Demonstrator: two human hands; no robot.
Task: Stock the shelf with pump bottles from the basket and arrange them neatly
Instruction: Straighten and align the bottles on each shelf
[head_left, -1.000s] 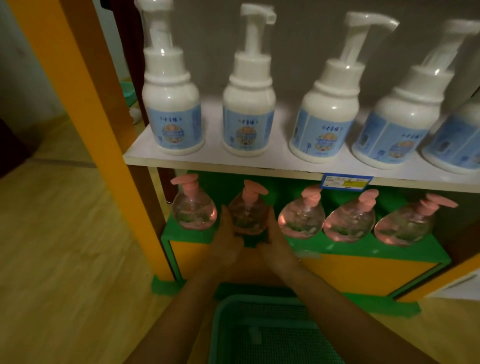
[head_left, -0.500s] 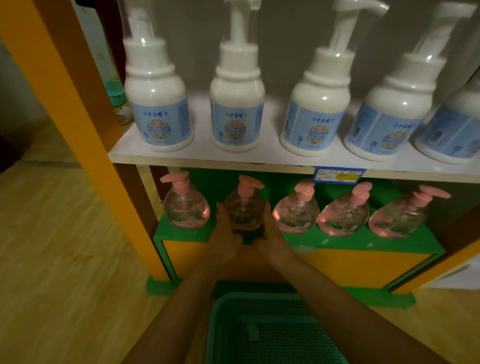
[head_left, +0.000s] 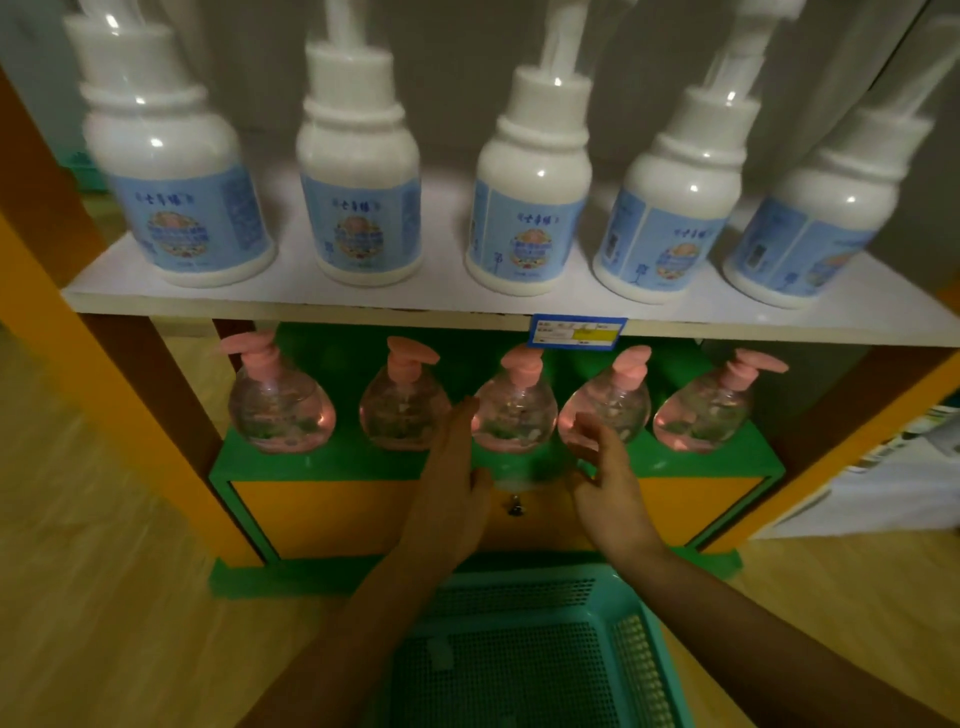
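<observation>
Several round clear bottles with pink pumps stand in a row on the green lower shelf (head_left: 332, 462). My left hand (head_left: 457, 483) and my right hand (head_left: 608, 483) are open on either side of the middle pink pump bottle (head_left: 511, 410), close to it but not gripping it. The second pink pump bottle (head_left: 402, 410) stands free to the left of my left hand. My right fingers reach in front of the fourth pink pump bottle (head_left: 610, 405). A teal mesh basket (head_left: 524, 670) sits on the floor below my arms and looks empty.
Several white pump bottles with blue labels (head_left: 358, 192) line the white upper shelf (head_left: 311, 301), which carries a blue and yellow price tag (head_left: 576, 332). Orange frame posts (head_left: 119, 405) flank the unit. Wooden floor lies to the left, white packages at the right edge.
Both hands have let go of the second pink bottle and shifted right to flank the middle one, fingers now spread. The camera has moved closer and to the right.
</observation>
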